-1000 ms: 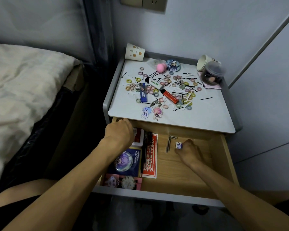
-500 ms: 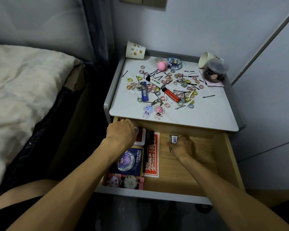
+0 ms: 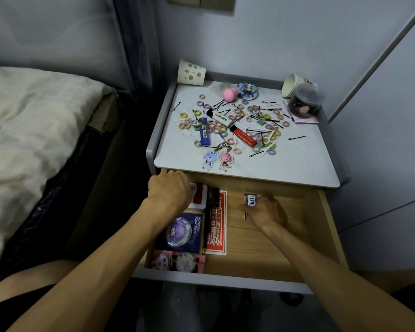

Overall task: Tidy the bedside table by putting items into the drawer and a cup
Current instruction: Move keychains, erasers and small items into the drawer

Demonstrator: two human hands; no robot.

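Blurry right hand (image 3: 267,210) at small white-and-blue box (image 3: 250,200), long side roughly 12-to-6. Left hand (image 3: 169,191) curled over red-and-white box (image 3: 199,196) at 10. Can't tell either grip.

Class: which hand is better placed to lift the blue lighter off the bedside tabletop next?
Left, probably: the left hand sits nearer the blue plastic lighter, just below the white tabletop; the right hand holds a small blue-and-white box.

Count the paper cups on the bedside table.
2. One cup sits at the table's back left corner; the other lies on its side at the back right corner, just behind the clear jar. Nothing suggests another is hidden.
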